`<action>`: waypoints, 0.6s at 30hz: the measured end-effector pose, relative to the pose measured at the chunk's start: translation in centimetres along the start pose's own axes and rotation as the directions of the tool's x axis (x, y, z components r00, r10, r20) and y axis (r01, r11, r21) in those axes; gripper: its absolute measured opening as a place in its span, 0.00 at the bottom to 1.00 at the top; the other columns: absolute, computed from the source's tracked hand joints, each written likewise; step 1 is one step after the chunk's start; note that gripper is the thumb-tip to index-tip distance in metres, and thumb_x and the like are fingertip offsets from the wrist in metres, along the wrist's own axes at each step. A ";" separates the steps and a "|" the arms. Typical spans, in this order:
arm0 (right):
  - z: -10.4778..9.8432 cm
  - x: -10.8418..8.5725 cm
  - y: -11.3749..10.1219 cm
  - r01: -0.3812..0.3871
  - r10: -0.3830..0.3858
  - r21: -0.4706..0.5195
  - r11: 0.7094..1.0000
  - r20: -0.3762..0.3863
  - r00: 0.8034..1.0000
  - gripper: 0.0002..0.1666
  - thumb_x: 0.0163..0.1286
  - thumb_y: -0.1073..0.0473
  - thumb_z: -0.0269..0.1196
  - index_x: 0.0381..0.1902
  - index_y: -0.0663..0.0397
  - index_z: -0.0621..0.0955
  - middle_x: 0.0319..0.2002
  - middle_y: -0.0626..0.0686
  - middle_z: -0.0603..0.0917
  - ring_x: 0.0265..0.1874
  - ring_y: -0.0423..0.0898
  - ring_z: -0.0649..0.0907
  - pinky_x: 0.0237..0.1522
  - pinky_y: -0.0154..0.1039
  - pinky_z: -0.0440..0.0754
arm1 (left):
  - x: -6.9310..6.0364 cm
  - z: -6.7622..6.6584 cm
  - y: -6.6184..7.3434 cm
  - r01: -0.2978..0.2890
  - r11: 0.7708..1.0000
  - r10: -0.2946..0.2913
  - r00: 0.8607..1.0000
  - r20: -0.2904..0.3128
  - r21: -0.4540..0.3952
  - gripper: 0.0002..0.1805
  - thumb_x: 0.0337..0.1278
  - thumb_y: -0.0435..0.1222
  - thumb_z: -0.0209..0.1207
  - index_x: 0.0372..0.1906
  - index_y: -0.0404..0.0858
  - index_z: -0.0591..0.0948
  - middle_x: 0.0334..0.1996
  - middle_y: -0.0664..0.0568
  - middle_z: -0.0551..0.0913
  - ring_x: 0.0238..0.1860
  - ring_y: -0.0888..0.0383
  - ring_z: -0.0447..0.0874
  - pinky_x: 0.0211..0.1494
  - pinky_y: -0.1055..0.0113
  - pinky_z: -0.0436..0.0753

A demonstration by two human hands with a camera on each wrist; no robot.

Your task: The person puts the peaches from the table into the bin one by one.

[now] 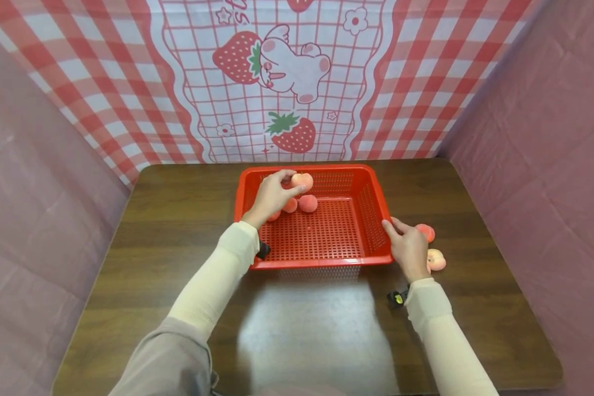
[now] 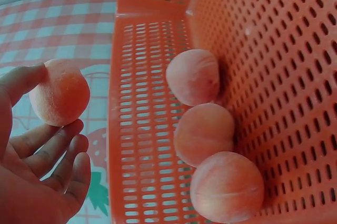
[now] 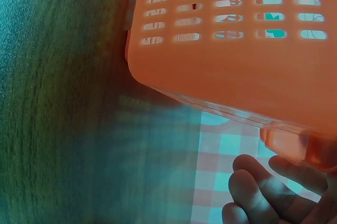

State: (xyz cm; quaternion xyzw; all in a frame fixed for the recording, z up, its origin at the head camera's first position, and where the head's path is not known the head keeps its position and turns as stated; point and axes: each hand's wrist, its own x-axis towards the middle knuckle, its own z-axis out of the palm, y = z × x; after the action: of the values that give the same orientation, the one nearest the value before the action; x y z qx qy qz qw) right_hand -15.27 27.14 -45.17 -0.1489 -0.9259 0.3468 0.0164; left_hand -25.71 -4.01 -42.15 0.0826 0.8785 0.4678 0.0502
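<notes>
My left hand [image 1: 275,193] pinches a pinkish-orange peach [image 1: 302,181] between thumb and fingers, over the far left part of the red plastic basket [image 1: 317,262]. The left wrist view shows this held peach [image 2: 60,92] close up, the other fingers loosely bent below it. Three more peaches lie together in the basket, among them a pink one [image 1: 308,203]. At the basket's right rim is my right hand [image 1: 410,248], holding the edge with the thumb on the rim. In the right wrist view its fingers [image 3: 258,192] are partly cut off by the frame.
On the wooden table [image 1: 178,264], right of the basket, lie a red peach [image 1: 425,232] and a paler peach [image 1: 436,259], close beside the right hand and partly behind it. A checked strawberry cloth [image 1: 297,66] hangs behind the table; pink cloth flanks both sides.
</notes>
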 end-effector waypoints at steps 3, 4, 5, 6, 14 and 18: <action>0.0 0.0 0.0 0.003 -0.003 -0.001 1.000 -0.006 1.000 0.37 0.71 0.33 0.51 0.66 0.50 0.74 0.58 0.64 0.80 0.53 0.61 0.80 0.54 0.54 0.76 | 0.2 0.4 0.1 -0.007 1.000 0.007 1.000 0.003 0.007 0.35 0.56 0.54 0.64 0.65 0.43 0.73 0.61 0.52 0.78 0.59 0.52 0.76 0.62 0.56 0.76; 0.0 0.0 0.0 0.002 -0.002 -0.002 1.000 -0.008 1.000 0.37 0.71 0.33 0.51 0.66 0.50 0.74 0.58 0.64 0.80 0.53 0.61 0.80 0.54 0.54 0.76 | 0.2 0.6 0.1 -0.013 1.000 0.013 1.000 0.004 0.009 0.34 0.56 0.53 0.64 0.65 0.43 0.74 0.60 0.51 0.79 0.59 0.52 0.77 0.61 0.56 0.77; 0.0 0.0 0.0 0.002 -0.002 -0.001 1.000 -0.010 1.000 0.36 0.71 0.33 0.51 0.66 0.51 0.74 0.57 0.64 0.80 0.52 0.61 0.80 0.53 0.54 0.76 | 0.3 0.7 0.0 -0.014 1.000 0.014 1.000 0.006 0.009 0.33 0.56 0.53 0.64 0.65 0.43 0.74 0.60 0.51 0.79 0.58 0.52 0.77 0.61 0.56 0.77; 0.0 0.0 0.1 0.004 -0.004 -0.006 1.000 -0.015 1.000 0.36 0.71 0.34 0.51 0.66 0.51 0.74 0.57 0.64 0.80 0.52 0.61 0.80 0.53 0.54 0.76 | 0.4 0.9 0.0 -0.017 1.000 0.016 1.000 0.008 0.014 0.32 0.57 0.52 0.64 0.65 0.43 0.74 0.59 0.51 0.79 0.58 0.52 0.77 0.60 0.56 0.77; 0.3 0.0 0.1 0.046 -0.047 -0.031 0.998 -0.048 0.998 0.34 0.72 0.35 0.52 0.64 0.51 0.77 0.56 0.64 0.81 0.56 0.63 0.80 0.57 0.56 0.75 | 1.3 2.9 -0.5 -0.075 0.968 0.055 0.995 0.088 0.241 0.31 0.60 0.52 0.62 0.65 0.43 0.74 0.58 0.50 0.80 0.59 0.51 0.75 0.61 0.54 0.76; 0.1 0.0 0.0 0.044 -0.045 -0.028 0.999 -0.051 0.998 0.34 0.72 0.35 0.52 0.64 0.51 0.76 0.54 0.64 0.82 0.53 0.63 0.80 0.55 0.56 0.76 | 1.7 3.6 -0.5 -0.123 0.935 0.083 0.988 0.131 0.333 0.29 0.60 0.51 0.62 0.63 0.42 0.76 0.56 0.50 0.81 0.56 0.51 0.75 0.57 0.56 0.77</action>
State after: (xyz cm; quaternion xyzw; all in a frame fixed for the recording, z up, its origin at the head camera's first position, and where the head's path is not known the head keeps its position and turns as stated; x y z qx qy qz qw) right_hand -15.28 27.10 -45.26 -0.1372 -0.9328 0.3300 0.0461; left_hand -26.81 -1.05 -44.61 0.1629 0.9361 0.3056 0.0612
